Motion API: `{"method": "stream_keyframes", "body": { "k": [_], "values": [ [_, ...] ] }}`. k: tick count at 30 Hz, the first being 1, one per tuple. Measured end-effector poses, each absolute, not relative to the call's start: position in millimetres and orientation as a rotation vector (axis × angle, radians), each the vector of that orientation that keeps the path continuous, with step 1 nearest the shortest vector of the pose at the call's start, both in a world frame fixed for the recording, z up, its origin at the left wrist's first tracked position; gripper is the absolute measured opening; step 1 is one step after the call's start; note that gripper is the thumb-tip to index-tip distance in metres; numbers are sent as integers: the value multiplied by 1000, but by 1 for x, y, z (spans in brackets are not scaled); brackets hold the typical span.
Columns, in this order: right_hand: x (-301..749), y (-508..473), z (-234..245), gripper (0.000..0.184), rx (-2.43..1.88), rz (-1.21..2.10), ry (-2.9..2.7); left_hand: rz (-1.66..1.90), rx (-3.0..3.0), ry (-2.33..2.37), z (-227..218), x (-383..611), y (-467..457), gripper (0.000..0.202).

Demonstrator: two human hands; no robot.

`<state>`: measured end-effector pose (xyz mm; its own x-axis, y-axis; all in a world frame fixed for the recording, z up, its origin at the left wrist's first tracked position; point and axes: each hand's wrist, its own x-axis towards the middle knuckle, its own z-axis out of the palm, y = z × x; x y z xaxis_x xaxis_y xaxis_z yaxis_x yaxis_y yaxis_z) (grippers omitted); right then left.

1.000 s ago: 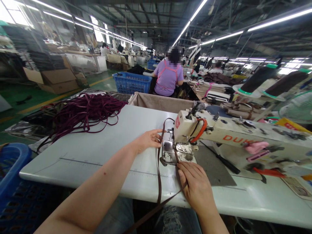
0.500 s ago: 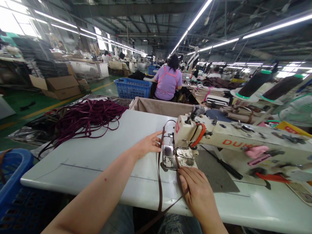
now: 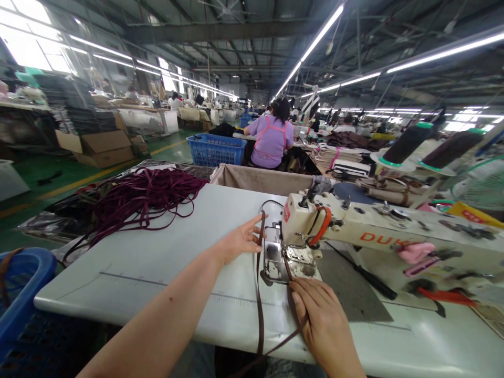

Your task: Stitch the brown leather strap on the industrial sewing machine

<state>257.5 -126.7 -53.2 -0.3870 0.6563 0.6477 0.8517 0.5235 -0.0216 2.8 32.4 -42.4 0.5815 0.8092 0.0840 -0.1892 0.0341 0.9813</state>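
Observation:
A cream sewing machine [image 3: 366, 226] stands on a white table [image 3: 157, 252]. A thin brown strap [image 3: 260, 294] loops out behind the machine's head, runs down the table and hangs over the front edge. My left hand [image 3: 240, 241] pinches this strap just left of the machine head. My right hand [image 3: 318, 315] lies flat, fingers together, pressing the strap's other run onto the table right before the metal needle plate [image 3: 283, 260].
A heap of maroon straps [image 3: 145, 197] lies at the table's far left. A blue basket [image 3: 19, 294] sits at lower left. Dark thread cones [image 3: 409, 142] stand at the right. A person in a purple top [image 3: 271, 136] sits ahead beside a blue crate [image 3: 214, 148].
The strap's loop behind the machine head has shrunk as the strap feeds through. Both hands keep their places; the view has tilted up slightly.

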Motion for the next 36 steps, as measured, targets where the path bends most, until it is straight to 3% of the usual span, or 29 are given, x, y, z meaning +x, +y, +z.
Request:
{"method": "stream_keyframes", "body": {
  "k": [9,14,17,31,36],
  "values": [
    [258,-126,-52,26,-1207,-432,-2154,862,1320,614,-37,3,30,113],
    [259,-126,-55,26,-1212,-422,-2152,971,1058,731,-36,3,34,59],
    [259,-125,-56,26,-1215,-425,-2158,1011,988,772,-39,4,37,51],
    [258,-126,-52,28,-1213,-440,-2163,998,1018,760,-36,6,35,42],
    [258,-125,-51,26,-1201,-433,-2161,997,1099,753,-35,6,33,61]
  ]
}}
